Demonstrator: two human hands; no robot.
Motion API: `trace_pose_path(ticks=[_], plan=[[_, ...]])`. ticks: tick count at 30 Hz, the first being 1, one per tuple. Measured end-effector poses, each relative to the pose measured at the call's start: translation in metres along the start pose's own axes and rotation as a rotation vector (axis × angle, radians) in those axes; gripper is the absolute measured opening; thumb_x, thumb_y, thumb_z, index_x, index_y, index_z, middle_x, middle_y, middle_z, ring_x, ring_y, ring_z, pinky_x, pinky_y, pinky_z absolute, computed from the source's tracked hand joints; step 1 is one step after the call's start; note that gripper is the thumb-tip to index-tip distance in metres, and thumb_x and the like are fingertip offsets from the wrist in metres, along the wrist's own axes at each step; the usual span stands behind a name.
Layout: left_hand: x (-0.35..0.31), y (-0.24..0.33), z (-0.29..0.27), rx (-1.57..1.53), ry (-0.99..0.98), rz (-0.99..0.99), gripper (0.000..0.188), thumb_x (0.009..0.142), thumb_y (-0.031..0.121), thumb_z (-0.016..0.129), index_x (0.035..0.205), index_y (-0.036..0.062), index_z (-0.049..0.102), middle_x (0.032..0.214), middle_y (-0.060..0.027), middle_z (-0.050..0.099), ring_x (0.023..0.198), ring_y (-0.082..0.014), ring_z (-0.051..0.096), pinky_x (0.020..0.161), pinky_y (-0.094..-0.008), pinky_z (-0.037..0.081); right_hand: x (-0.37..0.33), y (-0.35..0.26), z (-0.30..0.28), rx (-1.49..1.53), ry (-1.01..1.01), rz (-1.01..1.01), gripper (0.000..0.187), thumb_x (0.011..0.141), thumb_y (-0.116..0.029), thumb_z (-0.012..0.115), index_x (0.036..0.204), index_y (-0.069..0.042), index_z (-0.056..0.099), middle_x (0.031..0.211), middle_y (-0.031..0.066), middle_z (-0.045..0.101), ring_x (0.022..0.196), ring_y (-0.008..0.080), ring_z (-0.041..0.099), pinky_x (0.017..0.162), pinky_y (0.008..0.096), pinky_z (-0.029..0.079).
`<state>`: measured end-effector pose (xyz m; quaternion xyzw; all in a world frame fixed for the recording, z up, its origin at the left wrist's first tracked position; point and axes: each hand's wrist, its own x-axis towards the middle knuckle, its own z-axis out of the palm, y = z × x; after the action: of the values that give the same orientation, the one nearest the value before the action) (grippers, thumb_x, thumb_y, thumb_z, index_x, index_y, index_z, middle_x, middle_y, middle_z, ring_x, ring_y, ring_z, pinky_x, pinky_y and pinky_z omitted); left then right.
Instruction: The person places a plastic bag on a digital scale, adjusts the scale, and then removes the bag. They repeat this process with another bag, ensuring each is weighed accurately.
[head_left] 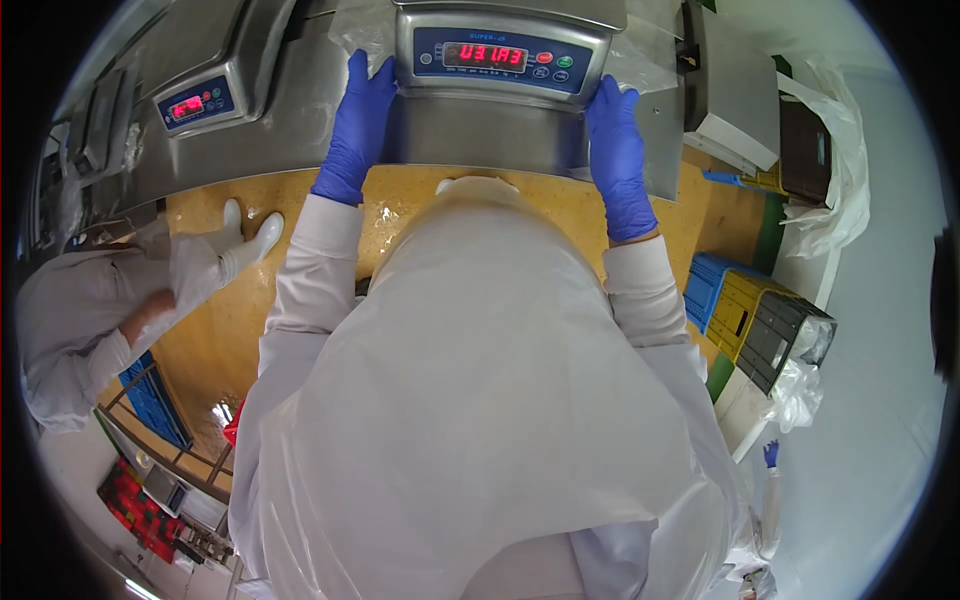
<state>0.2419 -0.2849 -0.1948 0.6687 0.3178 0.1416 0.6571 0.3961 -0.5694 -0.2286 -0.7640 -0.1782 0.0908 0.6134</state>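
A steel bench scale [600, 50] with a blue panel and lit red digits stands on the steel table [480, 140] in front of me. At the scale's left side is my left hand [362, 118] in a blue glove, its thumb and finger apart and the thumb by the casing's edge. My right hand [616, 150], gloved alike, is at the front right corner, fingers extended beside the casing. Neither hand visibly wraps around anything. Clear plastic sheeting [645, 55] lies beside the scale at the right, and more plastic [362, 28] at the left.
Another lit scale [215, 85] stands further left on the table. A person [110, 310] in white clothing and boots is at my left. Blue, yellow and dark crates [740, 318] are at the right, below a grey metal box [735, 90]. The yellow floor [215, 330] looks wet.
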Motion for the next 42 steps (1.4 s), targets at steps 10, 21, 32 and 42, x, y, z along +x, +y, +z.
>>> trace_pose_path(ticks=[10,21,32,42], plan=[[-0.014,-0.017,0.002,-0.166,0.138,0.222,0.038,0.094,0.016,0.040,0.130,0.0024,0.041,0.123,-0.0129,0.053,0.112,-0.0206,0.050,0.098,-0.0304,0.035,-0.016,-0.023,0.020,-0.014,0.061,-0.052,0.028,0.094,-0.020,0.047,0.114,-0.003,0.058,0.105,0.0090,0.061,0.100,0.0199,0.056,0.090,0.0297,0.042],[-0.016,-0.010,0.034,0.508,-0.321,0.450,0.022,0.089,0.017,0.055,0.107,0.0085,0.064,0.102,-0.0120,0.066,0.091,-0.0243,0.063,0.082,-0.0309,0.048,0.001,-0.050,0.043,-0.342,-0.363,-0.018,0.033,0.086,-0.034,0.059,0.101,-0.005,0.066,0.094,0.0184,0.066,0.088,0.0284,0.065,0.080,0.0331,0.049],[0.001,-0.013,-0.022,0.722,-0.229,0.442,0.021,0.079,0.022,0.058,0.095,0.0143,0.069,0.088,-0.0110,0.065,0.078,-0.0246,0.063,0.076,-0.0325,0.050,0.007,-0.057,0.005,-0.580,-0.397,0.030,0.038,0.082,-0.039,0.063,0.094,-0.003,0.069,0.090,0.0179,0.067,0.085,0.0297,0.065,0.079,0.0325,0.049],[0.013,0.006,-0.030,0.994,-0.081,0.289,0.021,0.081,0.016,0.052,0.095,0.0158,0.067,0.093,-0.0077,0.064,0.091,-0.0278,0.060,0.083,-0.0363,0.047,0.025,-0.044,-0.023,-0.698,-0.416,0.028,0.024,0.082,-0.028,0.054,0.093,-0.013,0.070,0.096,0.0101,0.066,0.088,0.0297,0.062,0.081,0.0349,0.048]])
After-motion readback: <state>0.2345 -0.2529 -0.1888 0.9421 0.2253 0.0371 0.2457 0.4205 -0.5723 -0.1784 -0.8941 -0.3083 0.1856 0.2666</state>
